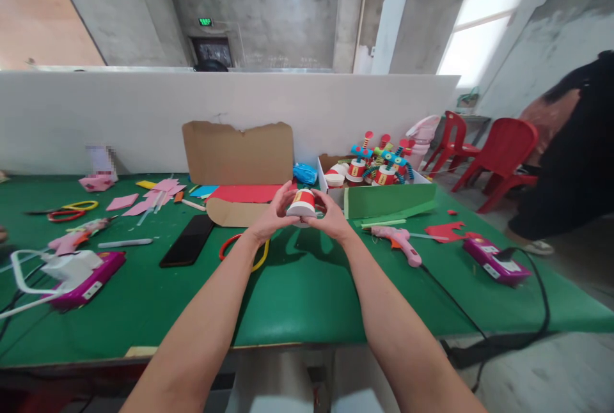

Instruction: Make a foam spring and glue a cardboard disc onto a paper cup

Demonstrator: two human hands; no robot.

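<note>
Between my two hands, above the middle of the green table, is a small red-and-white paper cup [304, 198], wide end down on a white rim or disc. My left hand [273, 216] grips it from the left, fingers curved around its side. On the opposite side my right hand [330, 215] holds it the same way, thumbs meeting low on the near side. A pair of scissors [265, 256] with red and yellow handles lies partly beneath my left wrist. Behind the left hand is a curved cardboard piece [235, 213].
A white box [422, 178] holds several cup figures [384, 167]. Pink glue guns [405, 245] [71, 240] and purple power strips [494, 263] lie on both sides. A black phone [188, 240], pink paper scraps [158, 195] and green card [391, 201] lie around. A white partition [144, 103] stands behind.
</note>
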